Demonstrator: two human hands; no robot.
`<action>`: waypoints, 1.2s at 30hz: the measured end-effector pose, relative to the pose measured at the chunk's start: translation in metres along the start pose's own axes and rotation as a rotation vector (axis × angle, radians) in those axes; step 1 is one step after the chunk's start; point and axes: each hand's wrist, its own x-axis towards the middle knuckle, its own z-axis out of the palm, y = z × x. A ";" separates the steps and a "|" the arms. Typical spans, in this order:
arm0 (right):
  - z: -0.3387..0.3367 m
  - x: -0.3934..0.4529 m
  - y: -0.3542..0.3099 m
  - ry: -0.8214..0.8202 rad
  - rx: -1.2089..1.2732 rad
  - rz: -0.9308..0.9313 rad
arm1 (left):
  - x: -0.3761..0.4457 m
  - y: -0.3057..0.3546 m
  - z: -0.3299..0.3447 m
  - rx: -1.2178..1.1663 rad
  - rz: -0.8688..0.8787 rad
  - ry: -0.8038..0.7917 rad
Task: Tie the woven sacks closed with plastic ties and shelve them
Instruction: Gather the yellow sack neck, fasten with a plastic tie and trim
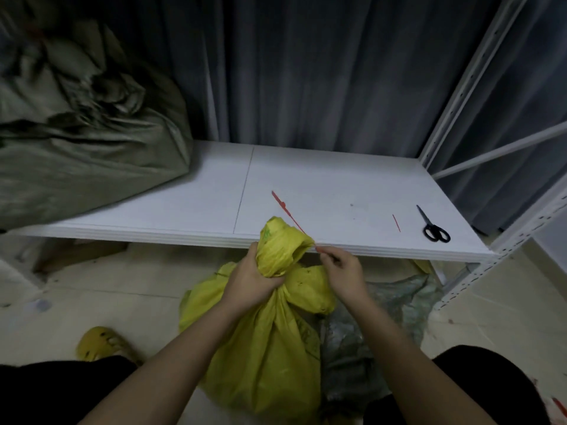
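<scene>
A yellow woven sack (270, 348) stands on the floor in front of the white shelf (337, 191). My left hand (251, 279) grips its bunched neck, with the gathered top sticking up above my fingers. My right hand (342, 271) pinches one end of a thin red plastic tie (283, 207), which runs up and left behind the sack's top and over the shelf board. A large grey-green woven sack (76, 142) lies on the left end of the shelf.
Black scissors (432, 227) and a short red tie offcut (396, 223) lie on the shelf's right side. A greyish sack (395, 302) sits on the floor behind the yellow one. A yellow slipper (101, 343) is at lower left. The shelf's white upright (466, 78) rises at right.
</scene>
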 end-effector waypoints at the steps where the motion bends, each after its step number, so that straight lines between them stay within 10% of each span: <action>1: 0.007 -0.010 -0.004 -0.027 0.015 0.002 | -0.006 -0.006 -0.004 -0.030 0.002 0.021; 14: 0.068 -0.050 -0.014 -0.202 -0.035 -0.043 | -0.031 -0.065 -0.017 -0.275 0.049 0.087; 28: 0.104 -0.048 0.011 -0.333 0.007 -0.001 | -0.010 -0.081 -0.028 0.692 0.382 0.149; 36: 0.107 -0.036 0.029 -0.372 -0.153 0.003 | -0.006 -0.074 -0.024 0.853 0.368 0.093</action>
